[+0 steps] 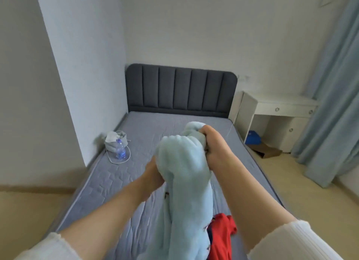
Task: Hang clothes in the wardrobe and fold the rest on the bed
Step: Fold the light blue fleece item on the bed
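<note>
Here the right hand (210,143) is raised over the bed (147,127), fist closed, gripping a bunched upper edge of the pale blue garment (182,162), with a wad of the fleece poking out above the knuckles. The left hand (152,173) sits lower and nearer, on the garment's left side; its fingers are buried in the fabric and it grips the cloth, though the fingertips are hidden. Both forearms reach forward, bare to the white ribbed sleeves (287,238) pushed up near the elbows. The garment hangs from the two hands in a thick fold down to the bottom edge of the view, held above the mattress. Just to its right, a red garment (221,236) lies crumpled on the foot of the bed, touching the blue one. Further out, by the left edge of the mattress, a small grey bag (111,146) stands with a white face mask (111,137) lying across its open top; a clear water bottle (120,152) with a blue label stands against its front, and a white cable (118,161) loops around them. A dark padded headboard (180,90) closes the far end. To the right, a white desk (279,102) has an open space below it holding a blue object (252,137), with a cardboard box (266,150) on the floor nearby, beside pale blue curtains (334,104).
</note>
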The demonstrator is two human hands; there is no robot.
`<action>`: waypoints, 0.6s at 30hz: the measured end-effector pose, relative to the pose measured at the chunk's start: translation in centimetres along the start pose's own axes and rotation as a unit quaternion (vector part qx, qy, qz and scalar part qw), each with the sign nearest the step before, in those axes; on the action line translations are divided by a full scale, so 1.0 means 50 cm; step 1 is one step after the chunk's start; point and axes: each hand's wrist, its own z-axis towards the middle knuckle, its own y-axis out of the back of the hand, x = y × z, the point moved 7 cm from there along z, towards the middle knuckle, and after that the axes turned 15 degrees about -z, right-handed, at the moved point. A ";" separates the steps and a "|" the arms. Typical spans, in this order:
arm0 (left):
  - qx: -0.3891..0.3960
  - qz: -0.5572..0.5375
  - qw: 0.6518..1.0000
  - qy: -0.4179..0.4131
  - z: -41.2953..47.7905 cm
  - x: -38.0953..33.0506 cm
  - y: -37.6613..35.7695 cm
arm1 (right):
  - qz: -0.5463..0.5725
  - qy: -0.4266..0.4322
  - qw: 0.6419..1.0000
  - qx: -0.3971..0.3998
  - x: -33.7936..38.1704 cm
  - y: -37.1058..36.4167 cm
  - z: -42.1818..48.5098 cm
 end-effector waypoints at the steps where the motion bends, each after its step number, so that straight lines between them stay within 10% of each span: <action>1: 0.022 -0.001 1.000 0.009 -0.009 -0.005 -0.005 | 0.002 0.007 1.000 0.014 0.023 -0.016 -0.008; 18: 0.156 0.135 0.978 0.023 -0.052 -0.014 -0.026 | -0.049 -0.018 0.998 0.040 -0.016 -0.013 -0.040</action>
